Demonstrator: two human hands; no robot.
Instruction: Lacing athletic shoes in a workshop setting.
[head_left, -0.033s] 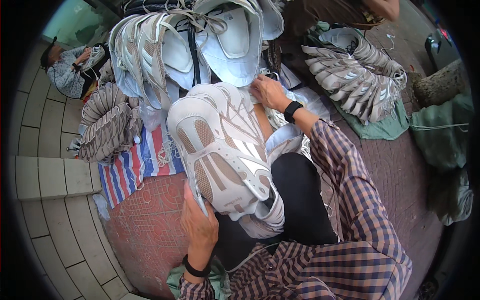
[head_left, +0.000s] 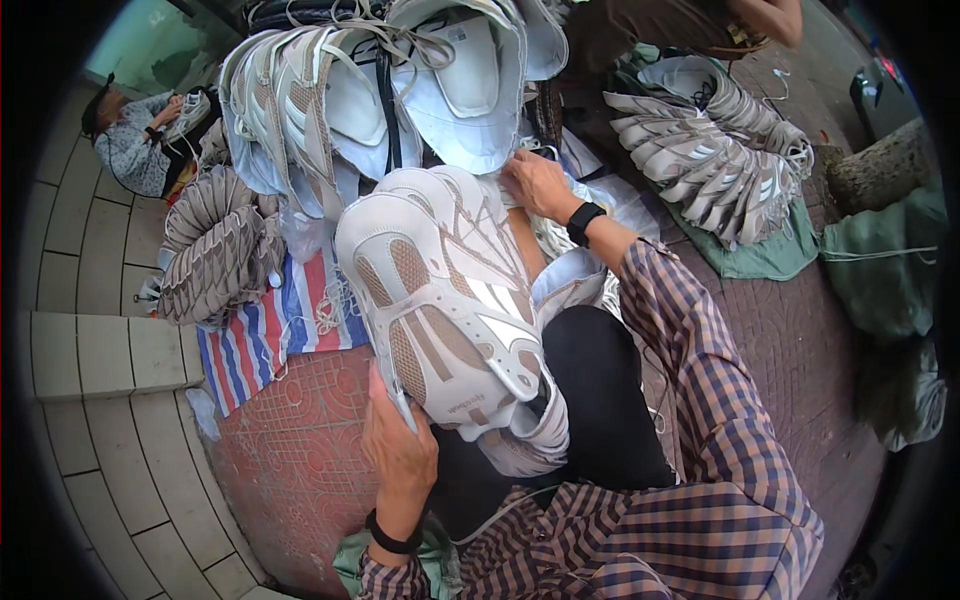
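A nested stack of beige and white shoe uppers (head_left: 440,310), with tan mesh panels, lies over my lap. My left hand (head_left: 398,435) grips the near left edge of this stack, thumb on the outside and fingers partly hidden beneath. At the stack's far right end is my right hand (head_left: 538,186), its fingers bent and held together beside the lower edge of a larger bundle. What those fingertips hold is hidden. That larger bundle of shoe uppers (head_left: 285,100), pale blue-white inside, stands just beyond, with laces and a dark strap across it.
More bundled uppers (head_left: 215,245) rest at left near a striped sheet (head_left: 262,335). Another fanned bundle (head_left: 715,160) lies at right on green cloth (head_left: 765,250). Green sacks (head_left: 885,265) and a tree trunk (head_left: 880,160) stand far right. A person (head_left: 140,140) sits far left by tiled steps (head_left: 110,355).
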